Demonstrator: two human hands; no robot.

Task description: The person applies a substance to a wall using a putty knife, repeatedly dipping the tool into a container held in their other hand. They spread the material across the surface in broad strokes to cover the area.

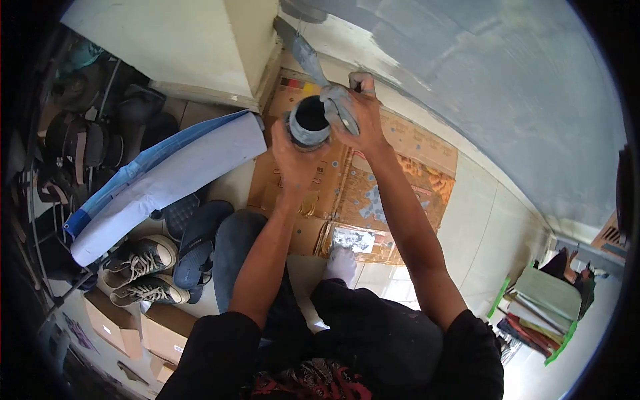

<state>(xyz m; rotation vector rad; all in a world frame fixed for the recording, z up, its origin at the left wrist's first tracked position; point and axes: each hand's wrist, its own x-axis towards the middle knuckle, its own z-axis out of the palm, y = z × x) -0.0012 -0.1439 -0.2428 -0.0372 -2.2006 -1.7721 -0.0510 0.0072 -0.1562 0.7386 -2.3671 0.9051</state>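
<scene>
My left hand point(297, 157) is wrapped round a small round container point(308, 137) with grey smears on its rim and a dark inside. Just right of it, my right hand point(360, 113) grips a grey-smeared putty knife point(308, 59), whose blade points up and to the left, towards the wall corner. Grey material covers the fingers and the tool's handle, and the handle end shows between the fingers. Both hands are above flattened cardboard point(373, 180) spotted with grey. Beyond them stands a wall point(480, 87) coated in uneven grey.
A white and blue roll point(180, 173) lies at the left, near sneakers point(143, 260), slippers point(200, 250) and a rack of footwear point(73, 147). Open cardboard boxes point(160, 333) are at the lower left. A stack of folded items point(543, 307) stands at the right.
</scene>
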